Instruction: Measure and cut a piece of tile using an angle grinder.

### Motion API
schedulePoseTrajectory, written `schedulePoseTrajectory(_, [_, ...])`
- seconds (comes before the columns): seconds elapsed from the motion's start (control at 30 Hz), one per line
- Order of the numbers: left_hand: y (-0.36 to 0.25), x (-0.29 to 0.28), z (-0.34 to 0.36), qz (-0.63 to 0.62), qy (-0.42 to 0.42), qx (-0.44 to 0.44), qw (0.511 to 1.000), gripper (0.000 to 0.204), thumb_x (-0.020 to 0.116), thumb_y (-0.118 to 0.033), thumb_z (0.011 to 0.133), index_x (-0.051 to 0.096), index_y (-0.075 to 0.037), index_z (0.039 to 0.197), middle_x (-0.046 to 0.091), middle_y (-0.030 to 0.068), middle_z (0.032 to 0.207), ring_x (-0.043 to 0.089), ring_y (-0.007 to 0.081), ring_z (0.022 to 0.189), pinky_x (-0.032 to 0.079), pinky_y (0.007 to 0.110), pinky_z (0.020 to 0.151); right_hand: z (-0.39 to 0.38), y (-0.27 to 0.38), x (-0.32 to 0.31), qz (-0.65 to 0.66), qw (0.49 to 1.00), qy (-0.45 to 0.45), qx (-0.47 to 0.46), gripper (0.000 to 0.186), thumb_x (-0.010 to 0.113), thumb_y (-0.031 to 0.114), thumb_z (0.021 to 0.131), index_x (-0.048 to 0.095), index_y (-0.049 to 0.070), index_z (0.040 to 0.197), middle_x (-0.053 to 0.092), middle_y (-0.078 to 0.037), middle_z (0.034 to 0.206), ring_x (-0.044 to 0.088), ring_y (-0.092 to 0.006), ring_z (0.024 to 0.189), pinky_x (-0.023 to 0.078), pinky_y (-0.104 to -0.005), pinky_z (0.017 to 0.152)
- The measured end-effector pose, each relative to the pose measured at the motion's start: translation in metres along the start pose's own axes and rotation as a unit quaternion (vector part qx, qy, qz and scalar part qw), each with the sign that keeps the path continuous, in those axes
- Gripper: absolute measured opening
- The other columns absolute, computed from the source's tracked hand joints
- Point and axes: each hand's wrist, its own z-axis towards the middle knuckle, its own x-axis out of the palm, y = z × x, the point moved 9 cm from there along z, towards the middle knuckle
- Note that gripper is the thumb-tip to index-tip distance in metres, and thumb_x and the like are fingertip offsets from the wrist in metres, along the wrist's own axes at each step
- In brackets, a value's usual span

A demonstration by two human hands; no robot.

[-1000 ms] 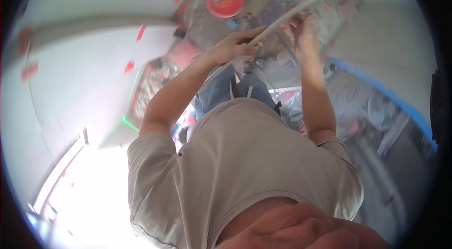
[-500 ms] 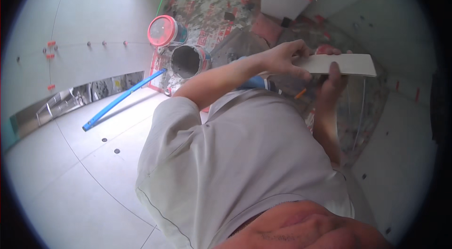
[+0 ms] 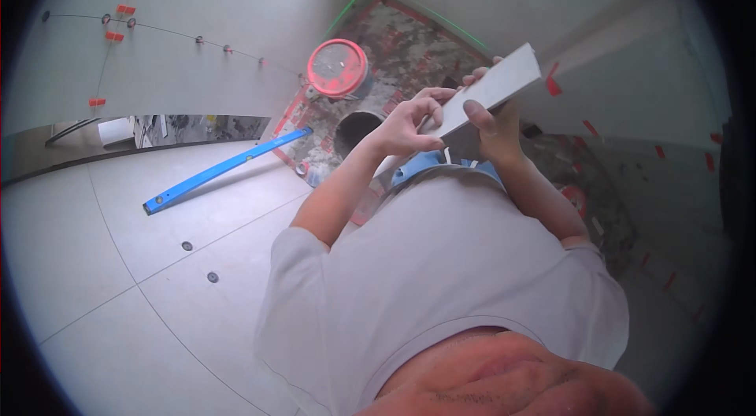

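I hold a long, narrow white tile strip (image 3: 510,76) slanting up to the right in front of my body. My left hand (image 3: 411,121) grips the strip toward its lower end, fingers curled over its edge. My right hand (image 3: 494,129) clasps it nearer the upper end, thumb on the white face and fingertips showing along the far edge. The strip hides part of that hand. Below and behind my hands is an open bucket (image 3: 354,133) with a dark inside, partly covered by my left arm.
A red-rimmed bucket (image 3: 337,68) stands on the grimy floor sheet (image 3: 402,38) in the corner, by green laser lines. A blue spirit level (image 3: 213,172) lies on pale tiles (image 3: 118,243) at left. Walls (image 3: 181,7) with red tabs and round fittings enclose the space.
The camera view has swung round since the blurred first frame. The strip, nearly level half a second ago, now tilts up to the right, and both hands have moved leftward with it.
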Motion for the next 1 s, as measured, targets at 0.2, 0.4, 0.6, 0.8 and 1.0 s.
schedulePoseTrajectory(0.2, [-0.028, -0.101, -0.048, -0.047, -0.109, 0.016, 0.993, 0.040, 0.089, -0.024, 0.069, 0.058, -0.012, 0.091, 0.033, 0.0160, 0.155, 0.032, 0.0280, 0.144, 0.024, 0.040, 0.117, 0.089, -0.032, 0.105, 0.060, 0.993, 0.093, 0.043, 0.100, 0.088, 0.018, 0.069, 0.026, 0.003, 0.147, 0.051, -0.008, 0.115, 0.055, -0.0180, 0.105, 0.051, -0.0353, 0.092])
schedulePoseTrajectory(0.4, [-0.036, -0.180, -0.043, -0.030, -0.252, 0.068, 0.965, 0.041, 0.090, -0.033, 0.072, 0.058, -0.012, 0.083, 0.034, 0.0166, 0.154, 0.040, 0.0308, 0.139, 0.027, 0.045, 0.115, 0.155, -0.061, 0.191, 0.071, 0.970, 0.196, 0.127, 0.101, 0.088, 0.018, 0.069, 0.027, 0.002, 0.147, 0.049, -0.009, 0.118, 0.053, -0.0201, 0.110, 0.049, -0.0367, 0.097])
schedulePoseTrajectory(0.6, [-0.035, -0.269, -0.001, -0.024, -0.344, 0.069, 0.936, 0.048, 0.090, -0.035, 0.071, 0.047, -0.014, 0.073, 0.056, 0.0100, 0.129, 0.047, 0.0194, 0.122, 0.039, 0.033, 0.093, 0.244, -0.092, 0.226, 0.046, 0.963, 0.220, 0.146, 0.105, 0.088, 0.024, 0.065, 0.026, 0.003, 0.148, 0.047, -0.012, 0.121, 0.051, -0.0255, 0.118, 0.047, -0.0406, 0.103])
schedulePoseTrajectory(0.8, [-0.011, -0.352, 0.058, -0.002, -0.296, 0.037, 0.954, 0.045, 0.095, -0.017, 0.061, 0.053, -0.010, 0.077, 0.034, 0.0163, 0.156, 0.040, 0.0343, 0.141, 0.029, 0.047, 0.116, 0.372, -0.105, 0.243, 0.029, 0.967, 0.223, 0.121, 0.110, 0.090, 0.031, 0.061, 0.028, 0.005, 0.148, 0.050, -0.009, 0.119, 0.052, -0.0217, 0.113, 0.046, -0.0390, 0.099])
schedulePoseTrajectory(1.0, [0.081, -0.443, 0.062, 0.270, -0.290, -0.229, 0.889, 0.058, 0.090, -0.008, 0.068, 0.056, -0.008, 0.115, 0.031, 0.0228, 0.158, 0.036, 0.0364, 0.145, 0.033, 0.048, 0.116, 0.499, -0.040, 0.242, -0.053, 0.970, 0.230, -0.057, 0.105, 0.087, 0.025, 0.059, 0.031, 0.004, 0.146, 0.050, -0.007, 0.119, 0.052, -0.0199, 0.111, 0.046, -0.0367, 0.097])
